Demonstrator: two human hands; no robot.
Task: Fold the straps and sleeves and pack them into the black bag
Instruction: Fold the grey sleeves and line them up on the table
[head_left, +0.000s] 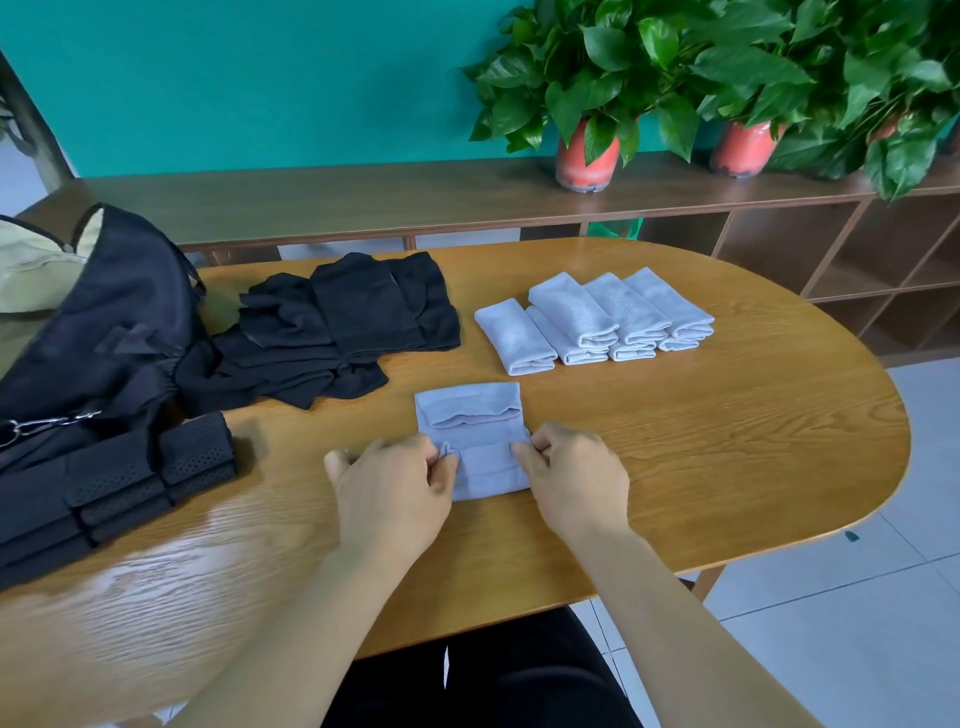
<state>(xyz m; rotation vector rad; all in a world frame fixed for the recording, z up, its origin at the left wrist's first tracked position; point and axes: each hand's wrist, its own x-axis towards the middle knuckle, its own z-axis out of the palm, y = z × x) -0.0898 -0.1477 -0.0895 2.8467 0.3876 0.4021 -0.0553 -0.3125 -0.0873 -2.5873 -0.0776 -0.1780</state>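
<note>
Both hands work at the near middle of the oval wooden desk (701, 441). The left hand (389, 483) pinches the left edge of a pale grey fabric sleeve (467, 415), and the right hand (571, 478) pinches its right edge, fingers curled over the near fold. The sleeve lies flat on the desk between them, its far end already turned over on itself.

Further off to the right, a group of folded pale grey sleeves (597, 317) sits in overlapping rows. Left of those lies a loose pile of black fabric pieces (353, 317). The black fabric bag (114, 317) stands at the far left edge of the desk, touching that pile, with folded black perforated straps (130, 478) stacked just near of it.

Beyond the desk, a long wooden shelf (363, 197) carries green plants in red pots (587, 156).
</note>
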